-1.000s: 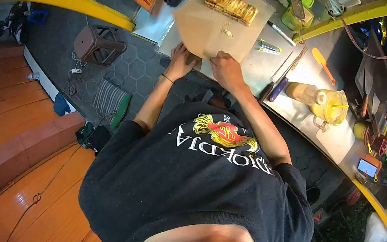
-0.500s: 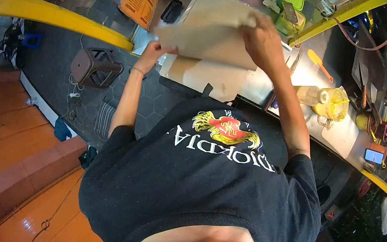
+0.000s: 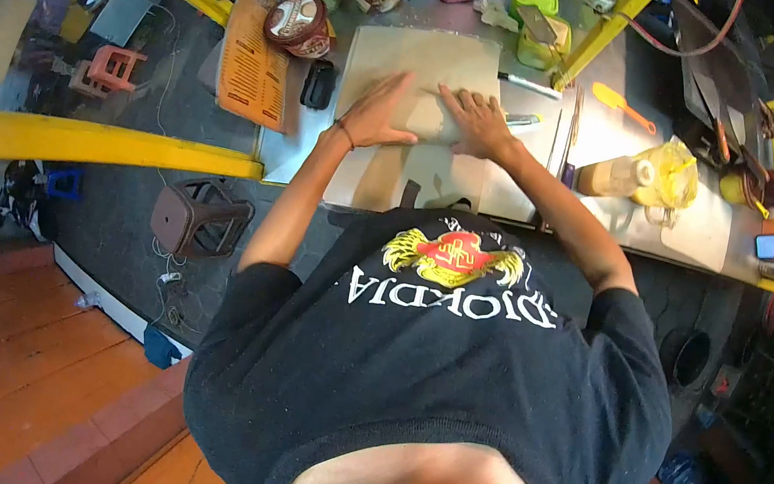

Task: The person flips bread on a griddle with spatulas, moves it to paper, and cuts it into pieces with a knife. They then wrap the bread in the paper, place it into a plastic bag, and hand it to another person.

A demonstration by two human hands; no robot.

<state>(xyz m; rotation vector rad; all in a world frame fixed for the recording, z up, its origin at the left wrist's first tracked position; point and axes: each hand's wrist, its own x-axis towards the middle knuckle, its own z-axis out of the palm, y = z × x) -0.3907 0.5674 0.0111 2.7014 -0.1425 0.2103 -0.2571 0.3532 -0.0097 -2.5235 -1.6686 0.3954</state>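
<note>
A large tan sheet of paper or card (image 3: pixel 427 51) lies on the counter in front of me. My left hand (image 3: pixel 379 116) rests flat on its left part, fingers together and stretched out, thumb apart. On the right part, my right hand (image 3: pixel 477 123) presses down with its fingers spread. Neither hand grasps anything. A tan surface (image 3: pixel 506 195) shows nearer my body, partly in shadow. A marker-like pen (image 3: pixel 530 87) and a pale cutter-like tool (image 3: pixel 523 120) lie just right of the sheet.
An orange menu board (image 3: pixel 254 69), a brown-and-white tub (image 3: pixel 298 23) and a black case (image 3: pixel 319 84) stand left. To the right are an orange spatula (image 3: pixel 623 107), a bottle (image 3: pixel 617 176) and a yellow bag in a jug (image 3: pixel 668 180). Yellow posts (image 3: pixel 610 34) frame the counter.
The sheet was lifted and blurred between both hands; now it lies flat. Both hands have come down onto it, the right one moving left and lower. The view has shifted.
</note>
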